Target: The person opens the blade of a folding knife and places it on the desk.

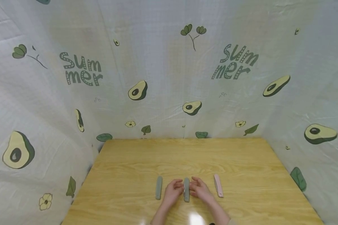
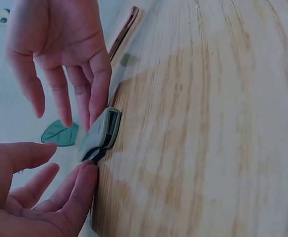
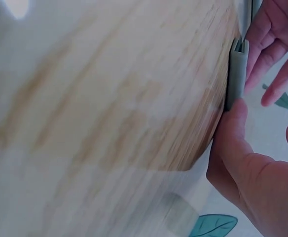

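In the head view, three slim, strap-shaped pieces lie spaced apart on the wooden table (image 1: 231, 156). The middle grey-green folding-knife-like piece (image 1: 186, 190) lies between the hands; its end in the left wrist view shows a slot with something dark inside. My left hand (image 1: 173, 191) has its fingertips at the left side of this piece, thumb held apart. On the opposite side, my right hand (image 1: 202, 190) brings loosely bent fingers against its edge, thumb also apart. From the right wrist, the grey-green piece (image 3: 237, 74) appears upright at the fingertips.
A second grey-green piece (image 1: 159, 187) lies left of the left hand. To the right of the right hand is a pink piece (image 1: 218, 186), slightly slanted, with a small hole at its near end. White cloth (image 1: 163, 62) printed with avocados surrounds the table's back and sides.
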Demonstrator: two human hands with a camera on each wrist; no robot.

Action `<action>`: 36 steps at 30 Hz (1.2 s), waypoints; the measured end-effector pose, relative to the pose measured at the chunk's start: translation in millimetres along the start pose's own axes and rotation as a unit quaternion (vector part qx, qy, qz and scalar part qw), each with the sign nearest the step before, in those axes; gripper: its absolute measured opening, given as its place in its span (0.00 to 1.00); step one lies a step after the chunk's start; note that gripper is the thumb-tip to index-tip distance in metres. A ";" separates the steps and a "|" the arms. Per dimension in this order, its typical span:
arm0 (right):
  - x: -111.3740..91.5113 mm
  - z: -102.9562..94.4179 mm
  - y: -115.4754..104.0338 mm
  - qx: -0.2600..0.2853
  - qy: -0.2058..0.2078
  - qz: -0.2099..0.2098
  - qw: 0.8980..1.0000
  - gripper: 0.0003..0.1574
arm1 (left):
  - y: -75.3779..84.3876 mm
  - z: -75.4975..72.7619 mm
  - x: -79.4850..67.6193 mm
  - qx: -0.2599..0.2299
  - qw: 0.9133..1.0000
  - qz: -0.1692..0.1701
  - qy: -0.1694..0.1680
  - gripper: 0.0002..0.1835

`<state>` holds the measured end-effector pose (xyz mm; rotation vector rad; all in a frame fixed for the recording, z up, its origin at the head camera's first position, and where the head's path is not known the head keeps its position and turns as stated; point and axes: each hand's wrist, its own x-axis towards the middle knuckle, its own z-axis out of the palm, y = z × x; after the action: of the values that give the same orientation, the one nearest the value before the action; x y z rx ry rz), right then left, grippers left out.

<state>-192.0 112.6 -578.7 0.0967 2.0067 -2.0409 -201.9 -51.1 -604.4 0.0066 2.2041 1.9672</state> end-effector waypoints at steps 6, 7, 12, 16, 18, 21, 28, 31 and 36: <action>0.4 0.3 0.4 0.007 0.007 -0.004 1.000 0.34 | 0.2 5.3 -0.3 -0.014 1.000 0.012 0.018 0.17; 0.0 0.5 0.1 0.008 0.007 -0.007 1.000 0.34 | -0.2 6.3 -0.8 -0.013 0.999 0.018 0.025 0.17; -0.1 0.6 0.3 0.016 0.003 -0.020 1.000 0.34 | -3.4 12.2 -1.0 -0.008 0.997 0.043 0.059 0.14; 0.4 0.8 0.2 0.013 0.005 -0.025 1.000 0.33 | -3.2 14.7 -0.4 -0.022 0.996 0.047 0.077 0.14; 0.6 0.9 0.3 0.006 0.008 -0.025 1.000 0.33 | -2.5 14.9 -0.4 -0.030 0.996 0.041 0.079 0.15; 1.9 0.6 1.4 -0.004 0.011 -0.028 1.000 0.33 | -1.8 14.5 0.1 -0.046 0.996 0.030 0.071 0.16; 4.4 -0.8 2.4 -0.010 0.004 -0.048 0.999 0.33 | 0.6 10.1 3.5 -0.097 0.995 0.005 0.024 0.19; 3.9 -1.8 0.8 -0.005 0.004 -0.047 0.999 0.33 | 5.9 8.0 3.5 -0.111 0.994 -0.005 0.009 0.20; 3.0 -3.3 -3.9 0.006 0.001 -0.036 0.999 0.34 | 10.6 6.2 3.6 -0.130 0.991 -0.015 -0.007 0.21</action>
<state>-196.2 115.3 -575.8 0.0297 2.0271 -2.0987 -205.9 -43.2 -595.1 -0.0503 1.9107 2.2143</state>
